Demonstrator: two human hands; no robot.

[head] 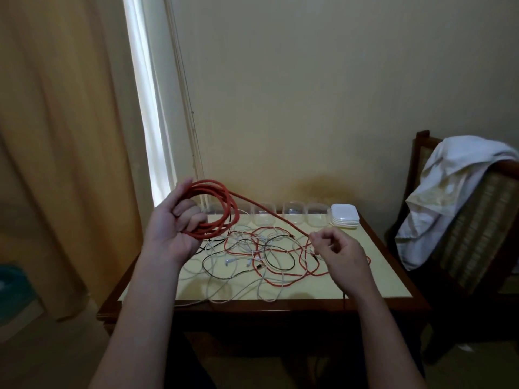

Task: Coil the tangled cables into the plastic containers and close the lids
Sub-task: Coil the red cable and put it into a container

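My left hand (174,223) is raised above the table's left side and grips a coil of thick orange cable (222,209) with several loops. From that coil one taut strand runs down to my right hand (341,252), which pinches it over the tangle. White, black and thin orange cables (261,256) lie knotted together on the yellow tabletop. Several clear plastic containers (293,216) stand in a row along the far edge, with a stack of white lids (345,216) at their right end.
The small table (387,276) has a dark wooden rim and stands against the wall. A wooden chair (477,220) draped with white cloth is at the right. A curtain (61,136) hangs at the left beside a window.
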